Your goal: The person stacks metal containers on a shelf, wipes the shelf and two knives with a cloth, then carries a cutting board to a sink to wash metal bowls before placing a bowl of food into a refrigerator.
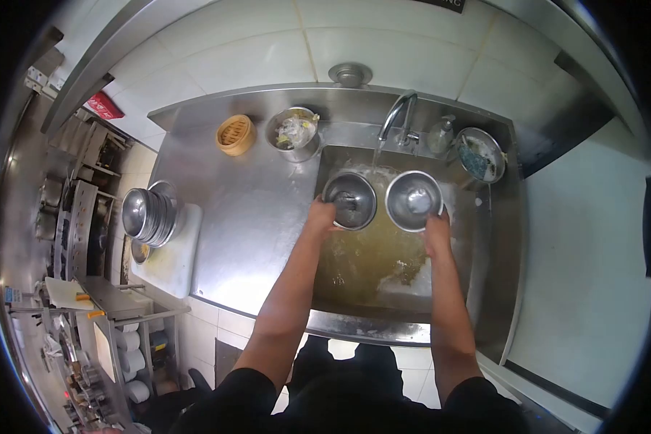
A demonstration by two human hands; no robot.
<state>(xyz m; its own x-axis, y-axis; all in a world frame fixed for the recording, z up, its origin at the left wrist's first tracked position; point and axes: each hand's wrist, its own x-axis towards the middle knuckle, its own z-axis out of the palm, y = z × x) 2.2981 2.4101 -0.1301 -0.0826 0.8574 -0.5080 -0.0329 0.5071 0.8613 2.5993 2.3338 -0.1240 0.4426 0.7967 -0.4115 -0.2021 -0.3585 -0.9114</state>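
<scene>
My left hand (323, 215) grips a round metal bowl (349, 201) by its left rim, with its hollow side facing me. In my right hand (437, 230) is a second metal bowl (414, 201), held at its lower right edge. Both bowls are side by side, a small gap apart, over the sink (474, 253). Cloudy yellowish water (369, 264) lies in the sink below them. Behind the bowls, a stream runs from the chrome faucet (393, 119). Parts of my fingers are hidden behind the bowls.
On the steel counter (231, 217) left of the sink stand a bamboo steamer (236, 135) and a metal pot (294, 135) with scraps. Stacked metal bowls (148, 215) sit by a white board (173, 253). A soap bottle (440, 135) and a metal container (480, 155) occupy the back right corner.
</scene>
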